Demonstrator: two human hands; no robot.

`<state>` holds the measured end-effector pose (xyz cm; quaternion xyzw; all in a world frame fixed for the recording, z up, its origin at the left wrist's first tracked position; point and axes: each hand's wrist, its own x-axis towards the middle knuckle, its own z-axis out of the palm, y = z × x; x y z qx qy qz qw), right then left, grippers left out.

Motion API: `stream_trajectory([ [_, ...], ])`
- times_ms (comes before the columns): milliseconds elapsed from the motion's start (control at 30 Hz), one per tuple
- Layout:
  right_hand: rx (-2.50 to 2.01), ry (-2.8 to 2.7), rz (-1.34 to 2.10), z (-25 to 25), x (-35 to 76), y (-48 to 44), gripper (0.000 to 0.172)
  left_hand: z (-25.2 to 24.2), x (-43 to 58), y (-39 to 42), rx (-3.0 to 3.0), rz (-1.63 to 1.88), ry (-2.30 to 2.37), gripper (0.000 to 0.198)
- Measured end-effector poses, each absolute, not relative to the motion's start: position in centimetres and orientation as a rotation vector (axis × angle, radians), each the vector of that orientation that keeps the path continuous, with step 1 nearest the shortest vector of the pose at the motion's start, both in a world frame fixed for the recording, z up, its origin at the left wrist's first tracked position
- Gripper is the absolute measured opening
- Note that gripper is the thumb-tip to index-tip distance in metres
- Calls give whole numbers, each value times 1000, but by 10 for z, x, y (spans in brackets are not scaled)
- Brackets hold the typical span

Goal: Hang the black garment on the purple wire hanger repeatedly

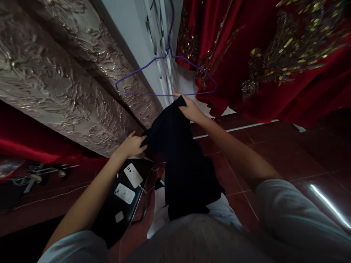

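Red floor tiles (241,168) line a dim rm. Our R hand (189,109) pinches the top edge of the dark cloth (183,157), right by the bottom bar of the purple hanger (169,52); can't tell if fingers touch it. Our L hand (134,144) pinches another edge, lower. Cloth hangs btwn our arms, in front of our legs. Risk: thin pinch + free-hanging weight could let an edge slip; a bump could swing the hanger. Count: 1 cloth, 1 hanger, 2 phones (132,175) & 1 small white box (119,217) on 1 black seat (109,223).
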<state>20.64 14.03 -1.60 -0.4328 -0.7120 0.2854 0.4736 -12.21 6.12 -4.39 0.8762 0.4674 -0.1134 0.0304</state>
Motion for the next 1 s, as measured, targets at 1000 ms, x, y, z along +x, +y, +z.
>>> stream_trajectory([
  [1000,-1059,-1448,623,10,256,94,3,75,-65,105,2383,943,1063,54],
])
